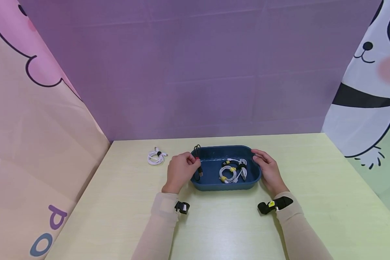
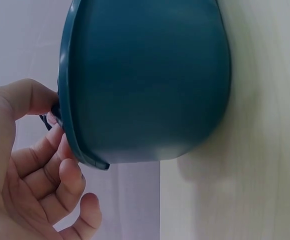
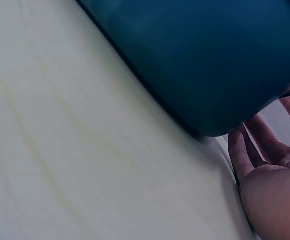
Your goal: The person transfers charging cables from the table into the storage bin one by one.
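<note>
A blue plastic bin [image 1: 225, 187] sits on the table, with white cables [image 1: 228, 174] inside, tied with yellow and black straps. At its left end my left hand [image 1: 181, 170] pinches a black USB cable [image 1: 200, 170] by a red tie, between thumb and forefinger. Part of that cable hangs inside the bin. The left wrist view shows the curled left hand [image 2: 40, 170] against the rim, the cable mostly hidden. My right hand [image 1: 270, 172] holds the bin's right end, thumb over the rim. In the right wrist view, fingers [image 3: 241, 152] touch the bin's outer side.
A coiled white cable [image 1: 156, 157] with a black strap lies on the table left of the bin. A purple cloth wall [image 1: 198, 72] rises behind the table's back edge, and printed cloths hang on both sides. Pale tabletop [image 1: 224, 224] stretches in front.
</note>
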Demonstrator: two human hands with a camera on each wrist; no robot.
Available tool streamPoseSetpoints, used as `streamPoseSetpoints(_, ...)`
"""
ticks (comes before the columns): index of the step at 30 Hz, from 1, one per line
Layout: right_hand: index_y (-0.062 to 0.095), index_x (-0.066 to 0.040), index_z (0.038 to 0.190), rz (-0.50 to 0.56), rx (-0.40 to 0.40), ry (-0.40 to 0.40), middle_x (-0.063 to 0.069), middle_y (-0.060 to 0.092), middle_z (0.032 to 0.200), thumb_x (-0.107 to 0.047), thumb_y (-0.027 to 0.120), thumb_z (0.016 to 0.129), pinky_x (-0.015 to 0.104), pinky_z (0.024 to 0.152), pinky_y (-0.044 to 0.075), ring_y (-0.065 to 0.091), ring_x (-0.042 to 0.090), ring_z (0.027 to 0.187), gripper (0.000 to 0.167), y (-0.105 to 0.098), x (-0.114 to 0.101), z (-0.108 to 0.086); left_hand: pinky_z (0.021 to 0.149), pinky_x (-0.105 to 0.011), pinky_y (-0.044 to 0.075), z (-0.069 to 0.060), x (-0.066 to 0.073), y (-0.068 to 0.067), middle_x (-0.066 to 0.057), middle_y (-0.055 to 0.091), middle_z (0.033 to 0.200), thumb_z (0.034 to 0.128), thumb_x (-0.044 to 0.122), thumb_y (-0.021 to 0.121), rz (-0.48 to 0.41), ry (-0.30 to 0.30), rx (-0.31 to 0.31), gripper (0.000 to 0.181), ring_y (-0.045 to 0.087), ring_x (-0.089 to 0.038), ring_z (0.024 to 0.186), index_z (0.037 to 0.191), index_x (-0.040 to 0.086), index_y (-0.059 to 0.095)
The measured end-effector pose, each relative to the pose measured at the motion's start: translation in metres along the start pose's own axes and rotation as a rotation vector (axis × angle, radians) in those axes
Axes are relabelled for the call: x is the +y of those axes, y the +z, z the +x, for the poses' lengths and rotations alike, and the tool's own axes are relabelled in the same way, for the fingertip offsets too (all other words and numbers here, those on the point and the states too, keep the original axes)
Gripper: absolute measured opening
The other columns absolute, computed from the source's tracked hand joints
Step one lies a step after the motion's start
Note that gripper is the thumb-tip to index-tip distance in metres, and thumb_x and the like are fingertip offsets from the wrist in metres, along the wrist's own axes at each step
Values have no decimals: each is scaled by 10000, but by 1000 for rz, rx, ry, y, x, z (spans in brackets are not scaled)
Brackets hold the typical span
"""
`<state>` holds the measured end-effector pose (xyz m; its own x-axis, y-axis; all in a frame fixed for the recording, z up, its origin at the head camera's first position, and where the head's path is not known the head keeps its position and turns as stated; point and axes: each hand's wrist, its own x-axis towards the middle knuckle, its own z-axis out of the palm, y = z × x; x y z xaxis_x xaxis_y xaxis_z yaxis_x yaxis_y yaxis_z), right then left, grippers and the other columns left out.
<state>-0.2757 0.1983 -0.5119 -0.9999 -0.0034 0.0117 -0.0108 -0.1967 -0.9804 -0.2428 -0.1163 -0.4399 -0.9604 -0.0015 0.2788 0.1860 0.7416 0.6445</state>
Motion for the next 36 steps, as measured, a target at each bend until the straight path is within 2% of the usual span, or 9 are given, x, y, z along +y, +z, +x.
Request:
streamPoseSetpoints(17,536,-54,1452,1,0,-5,-80,581,1205,-235,590,1051,137,941,503,543,99,1162,443,1,0,0,539,-269,420,-1,1,6,7,644,649,886,248,749,-5,17,21,182,539,-129,573,767,130,678)
streamPoseSetpoints(24,543,-44,1445,18,1,-13,-78,590,1193,-224,599,1046,144,934,510,554,94,1149,441,0,1,0,561,-269,451,-1,4,7,-4,674,687,892,243,755,-10,-1,24,170,569,-137,607,785,129,688)
streamPoseSetpoints(32,565,-46,1428,32,2,-28,-81,599,1171,-214,612,1039,146,916,518,564,79,1118,427,0,1,-1,614,-279,497,-1,7,8,-9,699,733,903,221,756,7,12,31,132,606,-125,630,937,101,715)
streamPoseSetpoints(36,563,-46,1432,25,5,-27,-66,584,1192,-216,612,1039,143,925,511,548,87,1135,431,1,0,-1,600,-280,498,-2,7,9,0,688,711,913,202,740,2,20,44,145,594,-115,599,1006,95,711)
